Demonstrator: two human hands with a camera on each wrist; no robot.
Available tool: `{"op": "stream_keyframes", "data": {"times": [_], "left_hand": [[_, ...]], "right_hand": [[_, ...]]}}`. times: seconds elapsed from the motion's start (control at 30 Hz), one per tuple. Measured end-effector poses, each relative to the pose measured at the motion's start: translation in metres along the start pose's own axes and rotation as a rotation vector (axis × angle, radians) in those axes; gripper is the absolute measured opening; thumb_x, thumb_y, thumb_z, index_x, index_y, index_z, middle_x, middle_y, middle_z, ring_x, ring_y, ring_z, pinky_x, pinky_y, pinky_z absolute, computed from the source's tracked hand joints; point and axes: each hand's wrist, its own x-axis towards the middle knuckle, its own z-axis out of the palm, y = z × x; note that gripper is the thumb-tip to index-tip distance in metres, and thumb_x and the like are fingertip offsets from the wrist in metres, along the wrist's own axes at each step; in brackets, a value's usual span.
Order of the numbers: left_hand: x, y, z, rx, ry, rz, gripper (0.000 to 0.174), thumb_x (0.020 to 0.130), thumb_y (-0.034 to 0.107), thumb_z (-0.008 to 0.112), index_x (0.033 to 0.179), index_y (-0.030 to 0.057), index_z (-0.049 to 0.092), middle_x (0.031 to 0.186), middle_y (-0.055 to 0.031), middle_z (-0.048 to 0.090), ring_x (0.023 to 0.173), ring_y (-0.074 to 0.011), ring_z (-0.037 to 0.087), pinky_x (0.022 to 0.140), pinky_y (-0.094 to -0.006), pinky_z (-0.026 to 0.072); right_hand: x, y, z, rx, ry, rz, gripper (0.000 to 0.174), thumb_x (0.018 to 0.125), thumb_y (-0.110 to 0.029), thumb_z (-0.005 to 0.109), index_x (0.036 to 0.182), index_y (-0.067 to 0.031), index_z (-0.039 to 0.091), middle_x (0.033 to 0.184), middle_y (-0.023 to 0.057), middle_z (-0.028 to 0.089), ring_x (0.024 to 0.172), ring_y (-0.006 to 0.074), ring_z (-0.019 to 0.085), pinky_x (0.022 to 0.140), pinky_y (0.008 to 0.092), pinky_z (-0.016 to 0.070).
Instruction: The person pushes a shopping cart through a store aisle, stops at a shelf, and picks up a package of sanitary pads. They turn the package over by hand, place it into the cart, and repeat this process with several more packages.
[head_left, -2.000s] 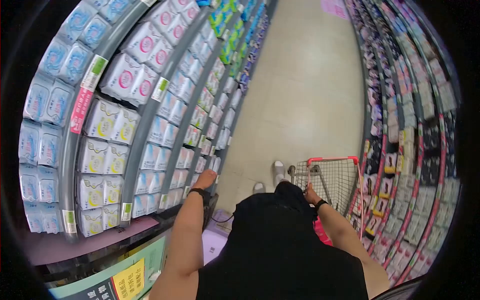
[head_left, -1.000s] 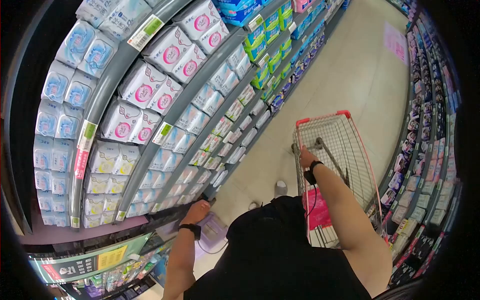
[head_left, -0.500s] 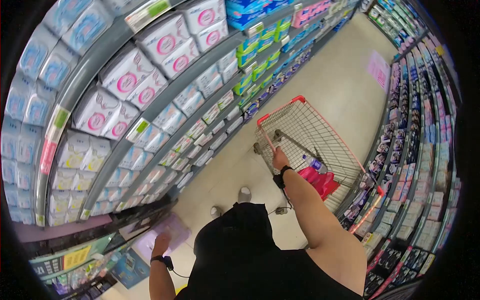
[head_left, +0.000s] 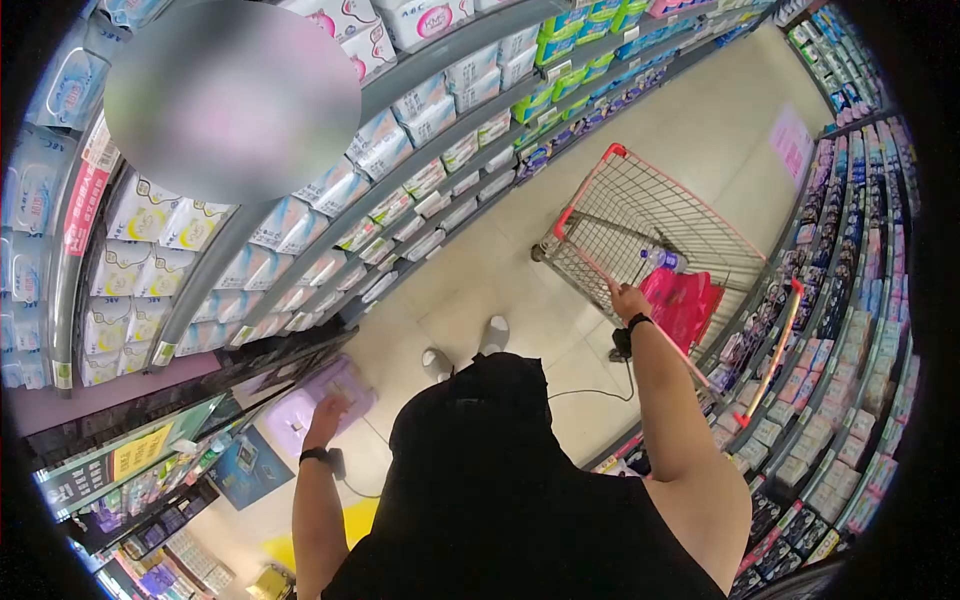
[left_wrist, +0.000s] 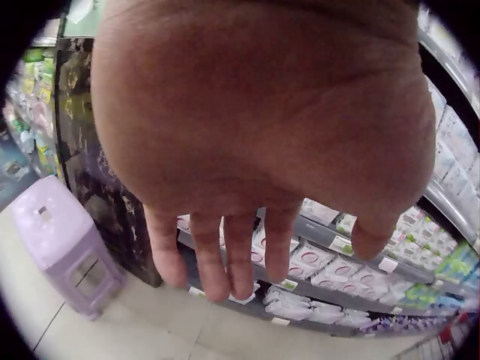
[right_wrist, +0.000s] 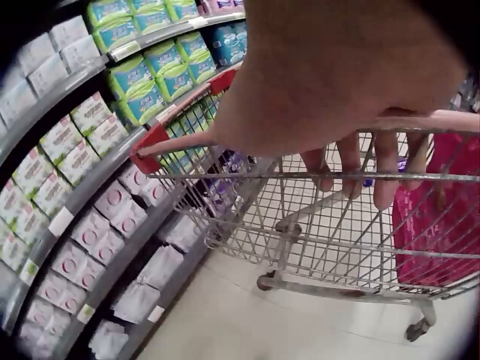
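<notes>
Beside the person, the left hand (head_left: 328, 420) hangs in the air over the floor, holding nothing. Its fingers (left_wrist: 240, 262) point loosely down in the left wrist view. With the right arm stretched out, the right hand (head_left: 628, 298) grips the near top rail of a wire shopping cart (head_left: 690, 183). Seen from the right wrist, that hand (right_wrist: 337, 97) lies over the rail of the cart (right_wrist: 292, 177), fingers bent down past it. A pink bag (head_left: 683, 303) and a bottle with a purple label (head_left: 663, 260) lie in the cart.
Shelves of packaged goods (head_left: 390, 145) line the left, and more shelves (head_left: 850, 330) curve along the right. A lilac plastic stool (head_left: 290, 415) stands near the left hand. The tiled floor (head_left: 690, 110) runs between the shelves. A cable loops by the right wrist.
The cart has swung round and shifted right in the head view, the right hand still on its rail. The left hand has moved away from the shelf edge and hangs lower.
</notes>
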Motion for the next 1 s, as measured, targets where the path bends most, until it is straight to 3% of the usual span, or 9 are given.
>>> {"op": "stream_keyframes", "data": {"times": [0.23,0.4,0.53,0.63,0.67,0.77,0.87,0.9,1.0], "left_hand": [[0.014,0.018,-0.004,0.168,-0.014,0.153,0.022,0.091,0.023,0.063,0.103,0.0043,0.068,0.090,-0.0073,0.069,0.082,-0.0184,0.063,0.074,-0.0320,0.0499],[0.024,0.029,-0.021,0.269,-0.024,0.232,0.016,0.093,0.016,0.062,0.102,0.0040,0.065,0.091,-0.0062,0.066,0.086,-0.0166,0.064,0.077,-0.0314,0.0501],[0.037,0.013,-0.027,0.199,-0.054,0.200,0.019,0.096,0.020,0.060,0.101,0.0022,0.063,0.089,-0.0056,0.064,0.085,-0.0166,0.062,0.078,-0.0320,0.0500],[0.046,0.013,-0.030,0.245,-0.125,0.210,0.025,0.100,0.025,0.057,0.105,0.0007,0.061,0.090,-0.0056,0.064,0.084,-0.0169,0.061,0.079,-0.0323,0.0494],[0.048,0.018,-0.031,0.227,-0.127,0.162,0.026,0.100,0.026,0.057,0.105,0.0007,0.061,0.090,-0.0057,0.064,0.084,-0.0171,0.061,0.079,-0.0323,0.0493],[0.046,0.031,-0.038,0.236,-0.064,0.184,0.025,0.099,0.025,0.058,0.103,0.0014,0.063,0.089,-0.0062,0.065,0.083,-0.0179,0.061,0.077,-0.0326,0.0492],[0.046,0.034,-0.036,0.296,0.010,0.219,0.023,0.096,0.022,0.061,0.107,0.0030,0.064,0.094,-0.0072,0.068,0.086,-0.0186,0.063,0.076,-0.0345,0.0498],[0.055,0.010,-0.035,0.246,0.009,0.255,0.023,0.095,0.023,0.061,0.105,0.0028,0.065,0.092,-0.0081,0.068,0.084,-0.0184,0.063,0.075,-0.0348,0.0498],[0.071,-0.053,-0.045,0.258,0.030,0.304,0.025,0.094,0.026,0.062,0.101,0.0023,0.067,0.091,-0.0135,0.069,0.086,-0.0240,0.064,0.075,-0.0370,0.0504]], "right_hand": [[0.002,0.029,0.006,-0.064,-0.016,-0.014,0.081,0.093,-0.075,0.027,0.127,-0.0109,0.063,0.132,0.0190,0.062,0.118,0.0389,0.062,0.098,0.0532,0.0493],[0.007,0.023,0.009,-0.004,0.001,0.030,0.084,0.092,-0.077,0.027,0.132,-0.0107,0.059,0.132,0.0197,0.061,0.132,0.0375,0.052,0.105,0.0681,0.0335],[-0.018,-0.020,0.001,-0.030,0.225,0.203,0.086,0.090,-0.078,0.032,0.136,-0.0092,0.056,0.135,0.0177,0.060,0.134,0.0383,0.047,0.112,0.0598,0.0264],[-0.004,-0.032,0.008,0.031,0.218,0.245,0.084,0.091,-0.077,0.033,0.138,-0.0112,0.054,0.140,0.0188,0.054,0.138,0.0381,0.042,0.113,0.0613,0.0231],[-0.004,-0.039,0.010,0.069,0.210,0.245,0.082,0.091,-0.075,0.038,0.142,-0.0124,0.051,0.149,0.0212,0.045,0.144,0.0399,0.032,0.116,0.0622,0.0166],[-0.019,-0.059,0.062,0.018,0.575,0.004,0.082,0.091,-0.072,0.044,0.148,-0.0127,0.044,0.158,0.0220,0.030,0.146,0.0435,0.025,0.117,0.0637,0.0112],[-0.049,-0.090,0.106,0.075,0.410,-0.118,0.084,0.091,-0.069,0.049,0.154,-0.0161,0.032,0.162,0.0244,0.018,0.149,0.0476,0.010,0.110,0.0731,0.0168],[-0.075,-0.106,0.106,0.045,0.219,-0.045,0.083,0.095,-0.070,0.039,0.157,-0.0171,0.024,0.165,0.0184,0.008,0.151,0.0418,0.006,0.114,0.0669,0.0141],[-0.119,-0.120,0.137,0.072,0.159,-0.017,0.079,0.096,-0.066,0.040,0.154,-0.0131,0.028,0.163,0.0199,0.007,0.148,0.0457,0.010,0.112,0.0657,0.0199]]}}
